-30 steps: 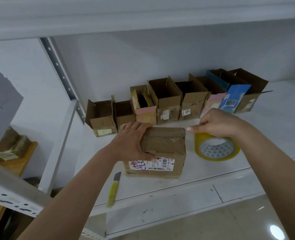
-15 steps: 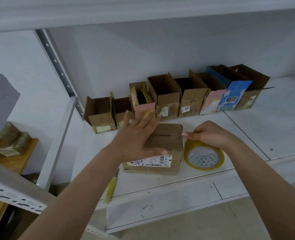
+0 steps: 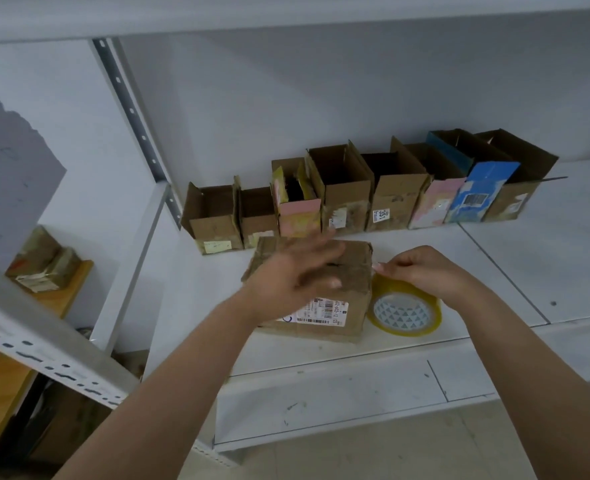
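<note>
A closed brown cardboard box point(image 3: 349, 271) with a barcode label on its front sits on the white shelf point(image 3: 515, 268). My left hand point(image 3: 297, 271) hovers over the box top, blurred, with fingers spread and straight. Right beside the box stands a roll of yellowish clear tape point(image 3: 404, 315) with a patterned core. My right hand point(image 3: 421, 270) rests on top of the roll, its fingers curled and pinching at the tape near the box's upper right edge.
A row of several open cardboard boxes point(image 3: 342, 192) lines the back wall, one pink-fronted, one blue point(image 3: 477, 192). A perforated metal upright point(image 3: 130, 109) and beam point(image 3: 44, 344) stand at the left. Taped parcels point(image 3: 44, 261) lie on a wooden surface at far left.
My left hand let go of the box's left side and lifted above it with fingers spread. My right hand brought the tape roll leftward against the box. The yellow knife is now hidden behind my left arm.
</note>
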Demonstrator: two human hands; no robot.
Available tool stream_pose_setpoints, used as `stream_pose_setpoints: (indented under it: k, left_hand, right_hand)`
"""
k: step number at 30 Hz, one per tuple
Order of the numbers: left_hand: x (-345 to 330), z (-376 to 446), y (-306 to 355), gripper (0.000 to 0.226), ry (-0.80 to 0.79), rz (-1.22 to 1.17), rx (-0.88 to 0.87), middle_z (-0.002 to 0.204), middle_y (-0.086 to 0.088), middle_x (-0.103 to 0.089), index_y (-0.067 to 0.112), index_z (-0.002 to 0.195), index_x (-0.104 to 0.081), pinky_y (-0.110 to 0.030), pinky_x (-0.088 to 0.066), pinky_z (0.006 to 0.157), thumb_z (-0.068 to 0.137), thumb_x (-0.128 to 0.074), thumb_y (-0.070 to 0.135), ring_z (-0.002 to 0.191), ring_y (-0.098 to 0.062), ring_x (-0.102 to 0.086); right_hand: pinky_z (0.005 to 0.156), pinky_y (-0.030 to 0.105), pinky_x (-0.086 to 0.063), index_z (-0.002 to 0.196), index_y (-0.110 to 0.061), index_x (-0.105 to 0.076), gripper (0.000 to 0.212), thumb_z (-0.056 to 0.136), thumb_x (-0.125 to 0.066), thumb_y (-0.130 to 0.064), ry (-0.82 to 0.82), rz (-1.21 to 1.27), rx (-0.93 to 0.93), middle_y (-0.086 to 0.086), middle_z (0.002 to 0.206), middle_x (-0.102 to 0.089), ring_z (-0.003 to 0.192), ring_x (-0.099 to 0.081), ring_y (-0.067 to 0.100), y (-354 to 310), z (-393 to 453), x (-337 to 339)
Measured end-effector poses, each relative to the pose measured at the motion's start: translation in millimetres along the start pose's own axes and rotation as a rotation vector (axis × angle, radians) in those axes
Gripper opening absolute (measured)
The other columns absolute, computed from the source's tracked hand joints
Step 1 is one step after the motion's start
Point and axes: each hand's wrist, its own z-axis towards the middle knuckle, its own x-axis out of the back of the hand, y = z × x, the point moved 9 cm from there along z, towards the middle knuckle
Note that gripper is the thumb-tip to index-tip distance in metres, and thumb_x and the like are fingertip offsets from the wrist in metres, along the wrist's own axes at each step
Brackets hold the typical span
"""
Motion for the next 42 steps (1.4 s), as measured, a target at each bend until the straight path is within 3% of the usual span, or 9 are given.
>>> stream_pose_setpoints:
  k: [4, 8, 11, 17, 23, 27, 31, 37, 42]
  left_hand:
    - [62, -73, -74, 0.031, 0.777, -0.263, 0.506, 0.126, 0.009, -0.061, 0.028, 0.126, -0.060, -0.026, -0.047, 0.093, 0.100, -0.047, 0.036, 0.120, -0.011, -0.055]
    - [-4, -133, -134, 0.049, 0.233, 0.132, 1.104, 0.130, -0.010, -0.049, 0.013, 0.131, -0.049, -0.041, -0.045, 0.091, 0.094, -0.055, 0.043, 0.120, -0.030, -0.050]
    - [-45, -161, -140, 0.054, -0.004, 0.231, 1.229, 0.126, -0.017, -0.045, 0.003, 0.127, -0.047, -0.044, -0.042, 0.094, 0.097, -0.047, 0.048, 0.121, -0.036, -0.044]
    - [-44, -164, -144, 0.034, -0.022, 0.240, 1.230, 0.123, -0.021, -0.052, 0.000, 0.118, -0.052, -0.039, -0.041, 0.094, 0.099, -0.048, 0.027, 0.115, -0.037, -0.051]
    - [60, -107, -89, 0.011, 0.637, -0.119, 0.893, 0.091, -0.007, -0.062, 0.009, 0.103, -0.048, -0.032, -0.042, 0.061, 0.102, -0.041, 0.016, 0.076, -0.019, -0.056]
    - [44, 1, -4, 0.030, 0.330, -0.449, 0.492, 0.058, 0.007, -0.061, 0.016, 0.084, -0.061, -0.019, -0.043, 0.046, 0.104, -0.040, 0.023, 0.048, -0.007, -0.051]
    - [-32, 54, 26, 0.032, 0.010, -0.587, 0.513, 0.055, 0.003, -0.062, 0.008, 0.083, -0.063, -0.017, -0.043, 0.041, 0.104, -0.042, 0.021, 0.039, -0.007, -0.051]
    - [-54, 63, 3, 0.038, 0.049, -0.532, 0.532, 0.048, 0.001, -0.055, 0.007, 0.074, -0.060, -0.017, -0.035, 0.038, 0.104, -0.040, 0.021, 0.034, -0.008, -0.042]
    - [-50, 62, 3, 0.042, 0.093, -0.522, 0.470, 0.044, 0.006, -0.054, 0.011, 0.067, -0.057, -0.015, -0.033, 0.038, 0.104, -0.040, 0.020, 0.033, -0.006, -0.040]
  right_hand:
    - [0.062, 0.025, -0.050, 0.077, -0.020, -0.076, 0.034, 0.073, -0.074, -0.054, 0.084, 0.040, 0.038, -0.004, 0.067, -0.072, 0.063, -0.070, 0.012, 0, -1, 1]
    - [0.060, 0.024, -0.048, 0.077, -0.023, -0.075, 0.030, 0.074, -0.075, -0.053, 0.110, 0.039, 0.033, -0.006, 0.067, -0.072, 0.064, -0.070, 0.011, -2, -1, 0]
    - [0.060, 0.024, -0.048, 0.078, -0.021, -0.076, 0.032, 0.073, -0.075, -0.053, 0.092, 0.046, 0.027, -0.005, 0.067, -0.073, 0.063, -0.070, 0.012, -1, 0, -2]
    - [0.057, 0.023, -0.048, 0.079, -0.023, -0.075, 0.035, 0.070, -0.073, -0.057, 0.076, 0.041, 0.018, -0.008, 0.066, -0.072, 0.057, -0.069, 0.009, 1, 1, -2]
    - [0.062, 0.026, -0.053, 0.078, -0.021, -0.076, 0.043, 0.065, -0.072, -0.063, 0.039, 0.042, 0.048, -0.005, 0.070, -0.073, 0.064, -0.071, 0.012, 1, 1, -2]
    - [0.069, 0.029, -0.056, 0.080, -0.021, -0.077, 0.039, 0.069, -0.074, -0.058, 0.010, 0.061, 0.066, -0.002, 0.075, -0.074, 0.070, -0.072, 0.015, 3, 3, -2]
    - [0.067, 0.026, -0.054, 0.085, -0.022, -0.076, 0.020, 0.082, -0.072, -0.041, -0.078, 0.128, 0.060, 0.000, 0.080, -0.075, 0.079, -0.073, 0.021, 9, 1, -1]
    - [0.082, 0.032, -0.054, 0.108, -0.024, -0.073, 0.035, 0.075, -0.068, -0.036, -0.239, 0.341, 0.058, 0.005, 0.104, -0.073, 0.098, -0.069, 0.024, 27, -18, 4]
    - [0.082, 0.031, -0.056, 0.101, -0.030, -0.070, 0.017, 0.085, -0.071, -0.037, -0.107, -0.001, 0.041, 0.001, 0.105, -0.070, 0.093, -0.068, 0.018, 33, -5, 7]
